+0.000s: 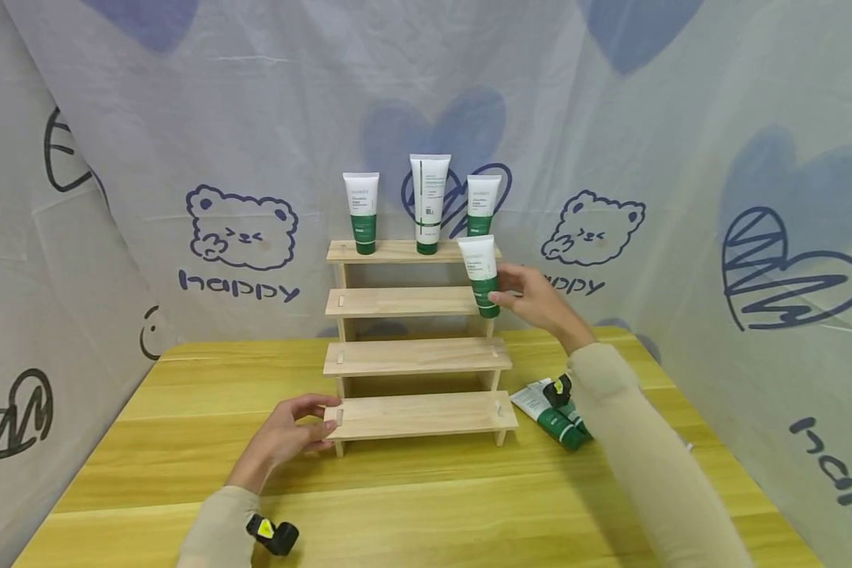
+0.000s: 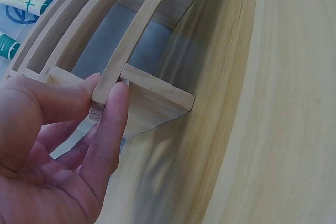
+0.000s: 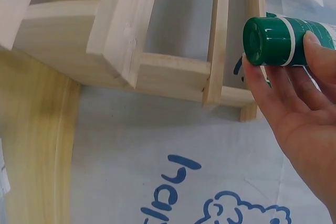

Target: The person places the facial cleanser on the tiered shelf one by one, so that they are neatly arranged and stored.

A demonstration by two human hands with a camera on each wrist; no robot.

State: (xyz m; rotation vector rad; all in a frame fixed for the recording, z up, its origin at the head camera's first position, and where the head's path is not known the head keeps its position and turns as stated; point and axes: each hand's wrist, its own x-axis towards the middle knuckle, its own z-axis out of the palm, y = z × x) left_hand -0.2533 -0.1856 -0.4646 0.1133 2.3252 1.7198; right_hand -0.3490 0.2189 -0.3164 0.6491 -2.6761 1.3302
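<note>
A four-step wooden display rack (image 1: 419, 359) stands on the table. My left hand (image 1: 289, 432) pinches the left end of its lowest step between thumb and fingers, as the left wrist view (image 2: 68, 145) confirms. In my right hand (image 1: 536, 298) is a white and green squeeze tube (image 1: 480, 276), cap down and slightly tilted, in front of the right end of the upper steps. The right wrist view shows its green cap (image 3: 268, 40) close up, apart from the rack. On the top step stand three tubes: a short left one (image 1: 362, 213), a taller middle one (image 1: 429, 203) and a short right one (image 1: 483, 203).
More white and green tubes (image 1: 557, 418) lie on the table right of the rack, partly behind my right sleeve. A printed cloth (image 1: 270, 118) hangs behind and on both sides. Wood-grain tabletop (image 1: 426, 505) stretches in front of the rack.
</note>
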